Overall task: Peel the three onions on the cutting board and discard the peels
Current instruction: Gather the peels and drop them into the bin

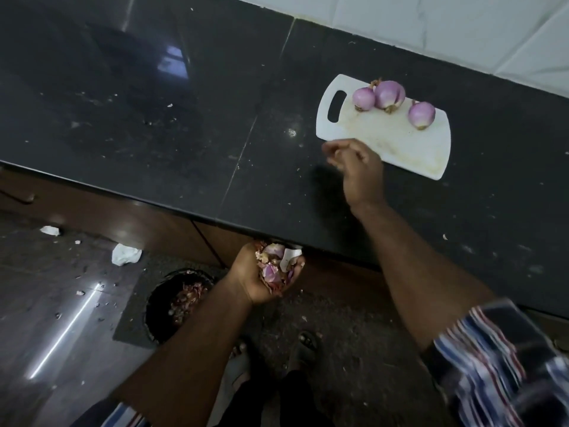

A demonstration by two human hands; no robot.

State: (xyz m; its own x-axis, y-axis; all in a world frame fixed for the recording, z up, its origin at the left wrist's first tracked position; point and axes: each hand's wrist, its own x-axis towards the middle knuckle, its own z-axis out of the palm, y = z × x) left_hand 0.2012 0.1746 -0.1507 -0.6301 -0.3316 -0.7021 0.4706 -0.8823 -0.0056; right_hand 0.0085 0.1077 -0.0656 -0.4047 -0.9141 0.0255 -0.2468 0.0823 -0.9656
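Observation:
Three peeled purple onions lie on the white cutting board (397, 143): a left onion (363, 98), a middle onion (388, 94) touching it, and a right onion (421, 114) apart from them. My left hand (264, 277) is cupped below the counter's front edge, full of onion peels (275, 265). My right hand (357, 167) hovers over the board's near left corner with fingers loosely curled; whether it pinches a scrap I cannot tell.
The black counter (184, 118) carries small peel crumbs. On the floor stands a black bin (175, 303) holding peels, left of and below my left hand. White scraps (124, 254) lie on the floor. A white tiled wall (462, 26) runs behind.

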